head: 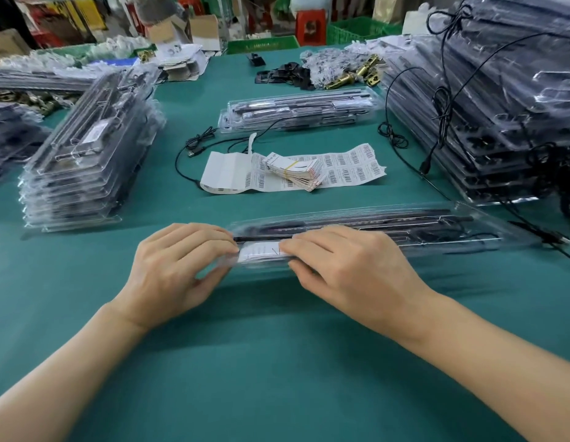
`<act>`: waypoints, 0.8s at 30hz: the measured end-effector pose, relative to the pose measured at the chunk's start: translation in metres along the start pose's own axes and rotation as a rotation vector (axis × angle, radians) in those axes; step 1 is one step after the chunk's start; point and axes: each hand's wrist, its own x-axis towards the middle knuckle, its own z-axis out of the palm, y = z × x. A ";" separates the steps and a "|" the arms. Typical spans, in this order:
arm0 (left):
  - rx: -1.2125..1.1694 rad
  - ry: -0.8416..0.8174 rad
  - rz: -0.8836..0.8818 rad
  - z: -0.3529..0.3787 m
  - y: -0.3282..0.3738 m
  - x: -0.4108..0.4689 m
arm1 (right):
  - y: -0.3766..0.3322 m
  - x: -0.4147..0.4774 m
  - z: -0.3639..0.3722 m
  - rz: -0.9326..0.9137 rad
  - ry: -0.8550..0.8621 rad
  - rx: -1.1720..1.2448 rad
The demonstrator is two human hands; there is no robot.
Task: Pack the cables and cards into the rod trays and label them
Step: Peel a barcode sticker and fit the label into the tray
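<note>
Both forearms reach in from the lower edge over the green table (277,362); the left hand (178,269) and right hand (347,269) meet on a clear rod tray (405,231) lying crosswise just beyond them.

Left hand: fingers curled over the tray's left end, thumb at its near edge, pinching the plastic. Right hand: fingers laid across the top, thumb tucked at the near edge, gripping likewise. Between the two sets of fingertips a white card (261,252) shows inside the tray.

Progress, as judged:
- card seated in this tray, dark rods in place; the step in hand appears to be pressing the cover closed over the card
- no barcode label visible on this tray; labelling looks outstanding
- tall stack of trays at left (86,161) carries a label on its top unit; probably finished stock
- larger stack at right (500,106) has black cables draped over it; probably awaiting packing
- another tray (296,111) lies mid-table with a loose cable (197,145) just before it
- barcode label sheet (350,167) partly used; a banded bundle of cards (296,173) rests on it, so many units remain

Limits of inspection:
- cable in the held tray: a thin dark line runs near its right end, but whether it sits inside or beside cannot be told
- glare on the clear plastic hides whether the cover is latched
- card print too small to read
- fingertips hide the card's ends; the far background is blurred
</note>
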 end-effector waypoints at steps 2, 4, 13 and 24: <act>-0.036 0.015 -0.040 -0.002 0.004 0.003 | 0.000 0.002 -0.007 0.017 0.002 0.020; -0.089 0.028 -0.086 -0.006 0.008 0.006 | 0.002 0.004 -0.013 0.026 -0.017 0.051; -0.253 0.100 -0.319 -0.015 0.039 0.015 | 0.011 0.012 -0.023 0.046 0.008 0.128; -0.130 0.094 -0.219 -0.014 0.057 0.027 | 0.009 0.003 -0.004 -0.112 0.200 -0.093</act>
